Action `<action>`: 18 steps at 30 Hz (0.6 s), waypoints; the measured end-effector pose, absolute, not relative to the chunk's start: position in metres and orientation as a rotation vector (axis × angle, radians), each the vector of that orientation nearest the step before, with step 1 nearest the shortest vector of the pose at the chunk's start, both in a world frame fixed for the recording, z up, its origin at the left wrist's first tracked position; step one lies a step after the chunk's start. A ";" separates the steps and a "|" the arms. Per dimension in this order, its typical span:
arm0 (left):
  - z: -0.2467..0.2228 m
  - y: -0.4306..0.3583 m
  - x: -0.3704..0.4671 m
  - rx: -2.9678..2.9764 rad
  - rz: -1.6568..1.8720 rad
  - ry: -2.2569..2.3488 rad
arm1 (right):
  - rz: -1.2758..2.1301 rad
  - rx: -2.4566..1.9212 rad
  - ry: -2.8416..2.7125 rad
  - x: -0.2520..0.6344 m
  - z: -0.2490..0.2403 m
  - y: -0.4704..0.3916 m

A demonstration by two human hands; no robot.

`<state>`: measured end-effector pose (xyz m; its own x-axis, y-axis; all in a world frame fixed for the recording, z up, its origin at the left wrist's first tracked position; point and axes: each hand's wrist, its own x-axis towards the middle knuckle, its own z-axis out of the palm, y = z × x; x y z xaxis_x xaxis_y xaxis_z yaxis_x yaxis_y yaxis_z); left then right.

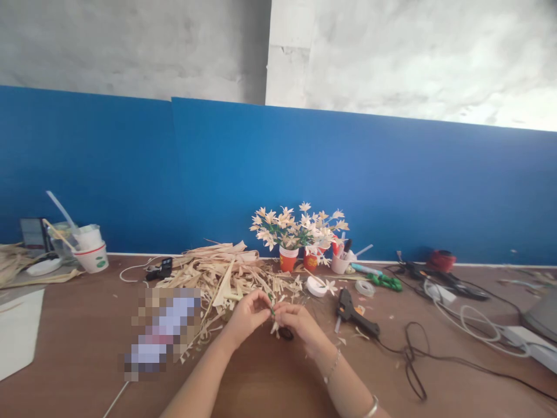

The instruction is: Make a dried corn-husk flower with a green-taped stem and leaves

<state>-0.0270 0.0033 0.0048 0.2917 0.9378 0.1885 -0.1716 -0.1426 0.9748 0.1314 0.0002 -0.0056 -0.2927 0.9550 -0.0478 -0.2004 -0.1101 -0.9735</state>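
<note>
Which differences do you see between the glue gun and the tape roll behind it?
The glue gun is black; the tape roll is whitish. The glue gun is pistol-shaped, while the tape roll is a ring. The glue gun is larger than the tape roll. Both lie on the brown table.

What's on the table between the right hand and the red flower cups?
Pale dried scraps and a round white thing lie between the right hand and red flower cups, in the head view.

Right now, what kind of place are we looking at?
Probably a handicraft workspace. You can tell by the black glue gun, the heap of dry, husk-like strips and the pale, handmade-looking flowers standing in red paper cups.
</note>
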 end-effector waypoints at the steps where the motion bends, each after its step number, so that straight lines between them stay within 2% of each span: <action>1: 0.006 0.003 -0.028 1.364 1.149 0.772 | 1.586 -0.946 -1.202 0.131 -0.005 0.000; 12: 0.004 0.006 -0.031 1.648 1.086 0.846 | 1.665 -0.912 -1.251 0.133 0.003 -0.005; 18: 0.001 0.006 -0.030 1.551 1.010 0.945 | 1.411 -1.094 -1.363 0.130 -0.008 0.002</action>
<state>-0.0302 0.0062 0.0009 0.3418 0.9291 0.1414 0.0798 -0.1787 0.9807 0.1305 0.0017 -0.0077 -0.2397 0.9706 -0.0235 -0.0104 -0.0268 -0.9996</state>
